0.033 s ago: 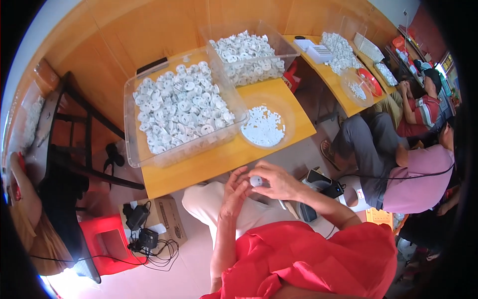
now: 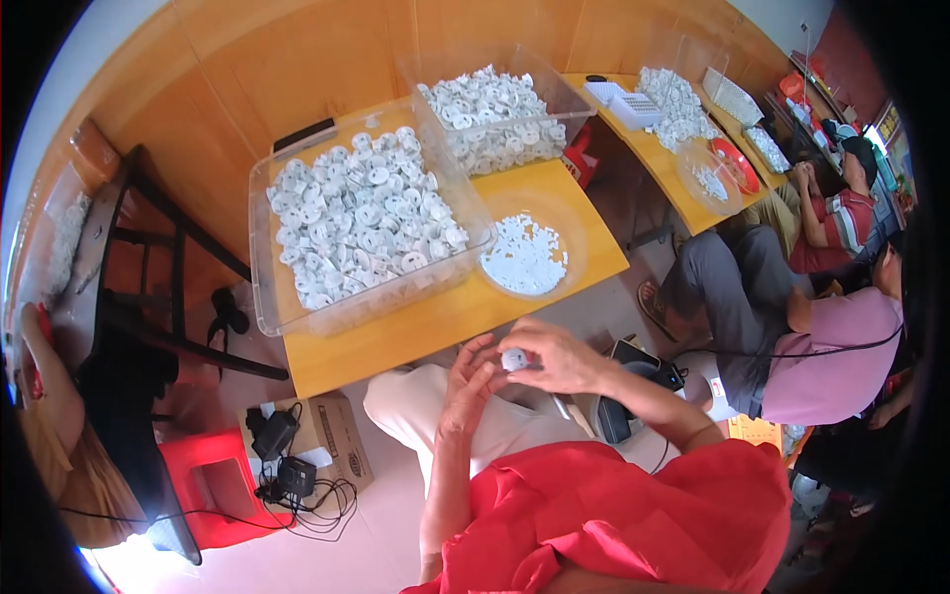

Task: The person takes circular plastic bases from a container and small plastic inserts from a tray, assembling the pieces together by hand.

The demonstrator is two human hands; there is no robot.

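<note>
Between the thumb and fingertips of my right hand is a small round white plastic part. Close beside it on the left is my left hand, palm turned inward, fingers half curled and apart; I make out nothing in it. Both hands are above my lap, just off the near edge of the yellow table. On the table, a clear plastic bin holds a heap of white round parts. A round clear dish to its right holds many tiny white pieces.
A second clear bin of white parts stands behind. A red stool and a cardboard box with black adapters are at lower left. Co-workers sit to the right, one in a pink shirt. A cable runs towards them.
The white part looks slightly turned in my right fingers. The whole view has shifted a little; otherwise my hands keep nearly the same place.
</note>
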